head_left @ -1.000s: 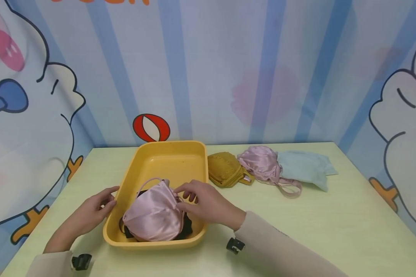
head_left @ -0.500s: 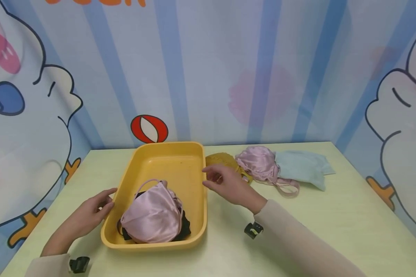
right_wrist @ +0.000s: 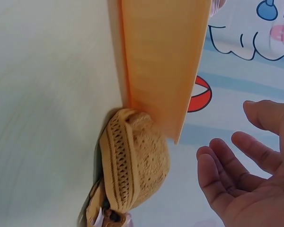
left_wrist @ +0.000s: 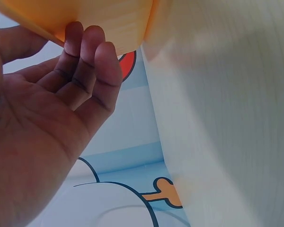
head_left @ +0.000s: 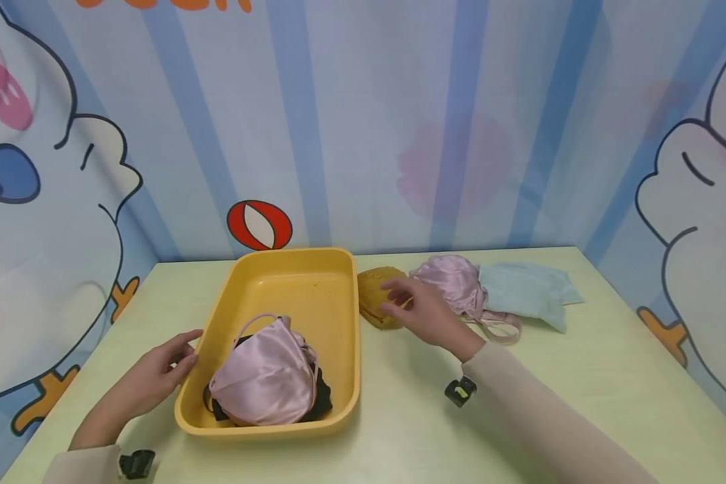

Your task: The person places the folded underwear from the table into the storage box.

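My left hand (head_left: 157, 373) rests its fingertips on the left side of a yellow tray (head_left: 358, 363), and the left wrist view shows its fingers loosely bent against the tray's outer wall (left_wrist: 118, 28). In the tray's near half lies a folded pink satin bra (head_left: 265, 380), with black fabric (head_left: 322, 396) showing beneath. My right hand (head_left: 426, 312) hovers over the folded mustard bra (head_left: 375, 296), fingers spread and loosely bent, holding nothing. From the right wrist view, that mustard bra (right_wrist: 137, 163) has a lace cup and sits against the tray's far right corner, apart from the fingers.
Right of the mustard bra lies a bunched pink satin bra (head_left: 454, 279) with a looped strap. Beside it is a pale blue folded cloth item (head_left: 523, 289). All stand on a pale table (head_left: 569, 376) backed by a cartoon-printed curtain (head_left: 363, 134).
My right hand has left the pink bra in the tray, crossed the right rim and come over the mustard bra. The left hand stays at the tray's left side.
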The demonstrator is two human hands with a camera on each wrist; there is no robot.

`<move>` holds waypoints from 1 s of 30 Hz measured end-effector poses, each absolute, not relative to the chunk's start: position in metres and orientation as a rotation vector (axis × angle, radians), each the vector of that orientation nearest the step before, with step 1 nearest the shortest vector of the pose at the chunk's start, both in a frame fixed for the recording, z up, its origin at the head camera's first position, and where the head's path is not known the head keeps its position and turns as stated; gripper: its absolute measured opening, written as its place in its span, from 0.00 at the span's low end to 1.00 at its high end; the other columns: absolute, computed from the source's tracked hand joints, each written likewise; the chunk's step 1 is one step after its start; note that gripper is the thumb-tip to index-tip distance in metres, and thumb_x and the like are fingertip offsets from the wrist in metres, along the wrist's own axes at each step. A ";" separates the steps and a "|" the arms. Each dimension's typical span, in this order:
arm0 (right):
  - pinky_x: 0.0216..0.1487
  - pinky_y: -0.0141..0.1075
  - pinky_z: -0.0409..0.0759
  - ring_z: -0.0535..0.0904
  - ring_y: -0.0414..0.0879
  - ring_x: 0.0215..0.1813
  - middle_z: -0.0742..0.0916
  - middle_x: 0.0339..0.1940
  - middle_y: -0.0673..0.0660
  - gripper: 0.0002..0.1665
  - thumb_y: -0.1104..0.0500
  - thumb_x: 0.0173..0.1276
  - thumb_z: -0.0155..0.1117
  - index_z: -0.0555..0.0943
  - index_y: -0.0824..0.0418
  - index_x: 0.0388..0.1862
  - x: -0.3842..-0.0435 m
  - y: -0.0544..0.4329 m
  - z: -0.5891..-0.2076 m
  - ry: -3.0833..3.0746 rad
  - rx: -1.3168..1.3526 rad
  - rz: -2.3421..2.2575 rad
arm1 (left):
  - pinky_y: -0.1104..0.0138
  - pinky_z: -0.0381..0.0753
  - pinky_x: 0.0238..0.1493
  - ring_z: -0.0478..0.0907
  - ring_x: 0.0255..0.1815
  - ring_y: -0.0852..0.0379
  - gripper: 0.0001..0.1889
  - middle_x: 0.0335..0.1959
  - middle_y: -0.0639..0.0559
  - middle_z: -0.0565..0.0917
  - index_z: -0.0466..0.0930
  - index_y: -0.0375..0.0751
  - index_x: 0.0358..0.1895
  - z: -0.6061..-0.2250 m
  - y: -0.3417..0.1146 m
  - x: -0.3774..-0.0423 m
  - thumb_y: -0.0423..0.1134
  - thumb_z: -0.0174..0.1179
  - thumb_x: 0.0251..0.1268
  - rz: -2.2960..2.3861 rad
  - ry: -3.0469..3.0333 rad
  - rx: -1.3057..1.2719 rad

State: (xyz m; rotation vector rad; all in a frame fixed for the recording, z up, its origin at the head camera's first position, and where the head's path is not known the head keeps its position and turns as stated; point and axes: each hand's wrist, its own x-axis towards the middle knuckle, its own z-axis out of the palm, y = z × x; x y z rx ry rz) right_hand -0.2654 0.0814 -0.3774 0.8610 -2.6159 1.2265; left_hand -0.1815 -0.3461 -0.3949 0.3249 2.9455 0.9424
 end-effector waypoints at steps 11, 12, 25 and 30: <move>0.44 0.41 0.78 0.80 0.49 0.43 0.84 0.42 0.58 0.20 0.60 0.66 0.64 0.78 0.68 0.54 -0.278 0.100 -0.383 -2.611 0.768 1.258 | 0.68 0.74 0.29 0.71 0.31 0.55 0.23 0.32 0.50 0.74 0.60 0.26 0.66 -0.394 -0.345 -0.181 0.32 0.50 0.72 0.930 2.948 0.325; 0.44 0.41 0.78 0.79 0.49 0.43 0.84 0.42 0.59 0.20 0.60 0.66 0.64 0.77 0.68 0.54 -0.280 0.102 -0.383 -2.615 0.760 1.261 | 0.68 0.74 0.29 0.71 0.31 0.55 0.23 0.32 0.50 0.74 0.60 0.26 0.66 -0.394 -0.345 -0.181 0.32 0.50 0.72 0.929 2.948 0.325; 0.43 0.43 0.78 0.80 0.51 0.42 0.82 0.43 0.59 0.19 0.57 0.67 0.62 0.77 0.67 0.54 -0.295 0.139 -0.382 -2.643 0.621 1.217 | 0.68 0.73 0.27 0.71 0.29 0.56 0.23 0.31 0.50 0.74 0.61 0.25 0.65 -0.392 -0.344 -0.180 0.32 0.50 0.71 0.950 2.941 0.320; 0.46 0.45 0.77 0.79 0.52 0.45 0.81 0.47 0.60 0.21 0.56 0.69 0.61 0.75 0.64 0.58 -0.296 0.159 -0.382 -2.718 0.519 1.204 | 0.68 0.73 0.27 0.71 0.29 0.56 0.23 0.31 0.50 0.74 0.61 0.25 0.66 -0.393 -0.345 -0.181 0.33 0.50 0.72 0.943 2.947 0.320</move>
